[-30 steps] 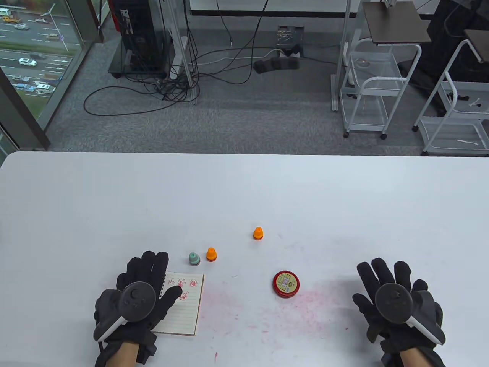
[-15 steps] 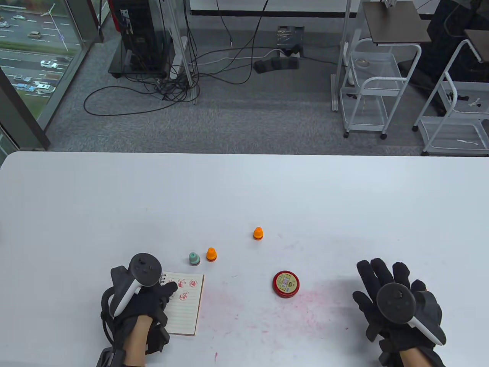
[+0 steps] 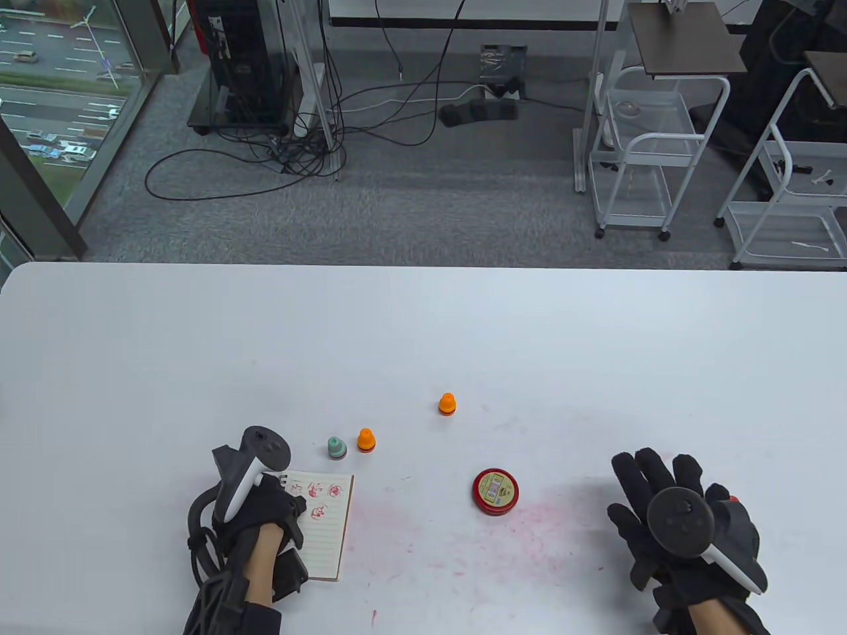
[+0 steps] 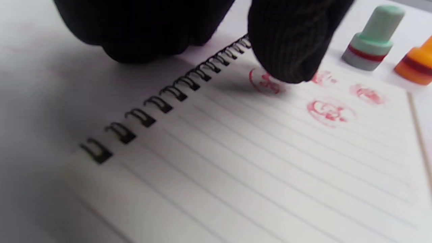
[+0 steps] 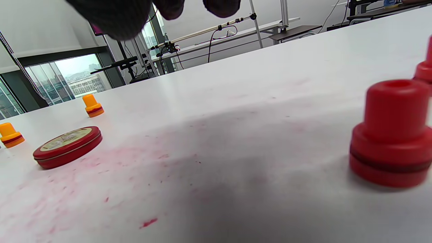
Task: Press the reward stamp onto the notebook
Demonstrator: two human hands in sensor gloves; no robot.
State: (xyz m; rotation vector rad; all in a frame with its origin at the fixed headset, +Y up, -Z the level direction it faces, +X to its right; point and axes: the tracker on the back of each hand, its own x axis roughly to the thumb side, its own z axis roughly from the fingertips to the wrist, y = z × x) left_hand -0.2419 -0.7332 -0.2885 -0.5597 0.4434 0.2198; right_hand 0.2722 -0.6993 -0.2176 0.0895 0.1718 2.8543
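Observation:
The spiral notebook (image 3: 327, 529) lies open at the near left, with several red stamp prints (image 4: 329, 111) on its lined page. My left hand (image 3: 274, 506) stands over its spiral edge with the wrist raised. The thumb (image 4: 290, 50) touches the page, and the curled fingers (image 4: 145, 33) rest on the table across the spiral. A green stamp (image 3: 337, 448) and an orange stamp (image 3: 366, 440) stand just beyond the notebook, and another orange stamp (image 3: 447, 404) stands farther off. My right hand (image 3: 662, 503) lies flat and empty at the near right.
A closed red ink tin (image 3: 495, 491) sits between the hands, with smeared red ink (image 3: 549, 522) on the white table (image 3: 423, 331) around it. A red stamp (image 5: 393, 135) stands close beside my right hand, and a second red one shows behind it at the frame's edge.
My left hand, flat on the notebook a second ago, has tipped its wrist up, curled its fingers and drawn back a little. The right hand has barely shifted.

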